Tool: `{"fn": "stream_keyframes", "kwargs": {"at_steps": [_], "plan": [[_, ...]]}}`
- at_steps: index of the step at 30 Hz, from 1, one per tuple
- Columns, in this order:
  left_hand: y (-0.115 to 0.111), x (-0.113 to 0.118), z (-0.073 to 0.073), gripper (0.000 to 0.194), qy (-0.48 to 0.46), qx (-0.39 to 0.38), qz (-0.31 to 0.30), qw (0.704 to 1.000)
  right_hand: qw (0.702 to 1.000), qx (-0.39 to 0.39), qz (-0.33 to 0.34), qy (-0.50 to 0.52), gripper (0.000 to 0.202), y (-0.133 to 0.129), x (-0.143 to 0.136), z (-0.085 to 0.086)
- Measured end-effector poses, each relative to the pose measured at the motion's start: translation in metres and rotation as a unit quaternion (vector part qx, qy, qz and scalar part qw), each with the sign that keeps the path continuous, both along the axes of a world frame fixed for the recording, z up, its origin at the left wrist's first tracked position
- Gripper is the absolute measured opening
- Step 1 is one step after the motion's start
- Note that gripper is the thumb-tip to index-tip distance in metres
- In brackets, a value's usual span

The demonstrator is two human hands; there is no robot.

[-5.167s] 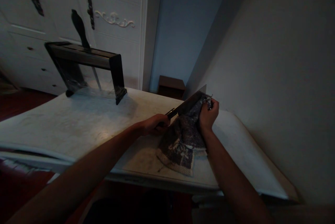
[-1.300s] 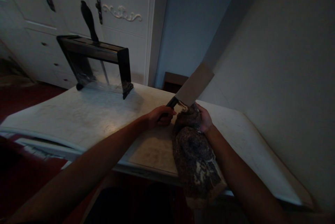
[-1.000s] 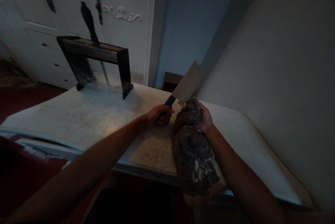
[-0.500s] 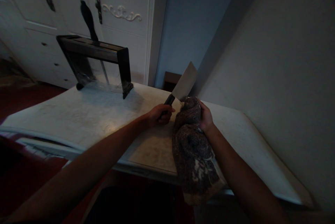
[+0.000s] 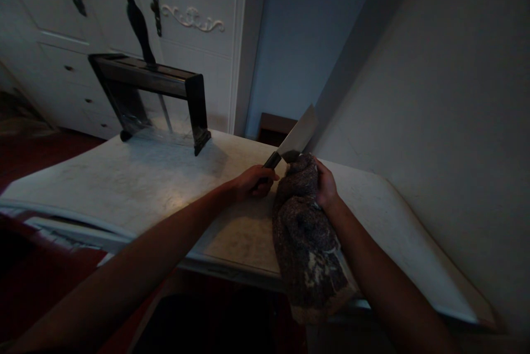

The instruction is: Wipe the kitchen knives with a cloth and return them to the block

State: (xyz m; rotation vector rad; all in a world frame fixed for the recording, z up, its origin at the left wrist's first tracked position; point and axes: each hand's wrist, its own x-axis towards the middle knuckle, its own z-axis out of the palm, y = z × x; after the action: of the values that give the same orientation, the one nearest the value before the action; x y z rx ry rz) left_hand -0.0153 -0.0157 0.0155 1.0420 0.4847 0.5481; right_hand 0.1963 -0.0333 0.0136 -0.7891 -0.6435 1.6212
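My left hand (image 5: 257, 181) is wrapped round the black handle of a cleaver-like kitchen knife (image 5: 300, 132), its broad blade pointing up and away to the right. The lower edge of the blade meets the top of a dark, speckled cloth (image 5: 304, 227) with pale patches. My right hand (image 5: 327, 184) grips this cloth at its bunched upper end; some fingers are hidden behind it. From there the cloth hangs down over the table's front edge.
A pale table (image 5: 157, 183) lies under both hands. On its left stands a black knife holder (image 5: 144, 80) with clear lower panels and one dark-handled tool (image 5: 139, 28) in it. Behind are a white cabinet (image 5: 199, 61), a brown box (image 5: 275, 125) and a grey wall (image 5: 447, 94).
The knife has shifted slightly right and tilted lower, its blade now closer against the top of the cloth. My right hand and the cloth stay almost where they were.
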Motion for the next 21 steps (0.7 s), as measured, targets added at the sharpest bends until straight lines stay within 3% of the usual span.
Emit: {"fn": "stream_keyframes", "kwargs": {"at_steps": [21], "plan": [[0.0001, 0.0005, -0.0002, 0.021, 0.019, 0.016, 0.002, 1.0, 1.0, -0.01, -0.014, 0.001, 0.023, 0.0002, -0.0015, 0.0001]]}}
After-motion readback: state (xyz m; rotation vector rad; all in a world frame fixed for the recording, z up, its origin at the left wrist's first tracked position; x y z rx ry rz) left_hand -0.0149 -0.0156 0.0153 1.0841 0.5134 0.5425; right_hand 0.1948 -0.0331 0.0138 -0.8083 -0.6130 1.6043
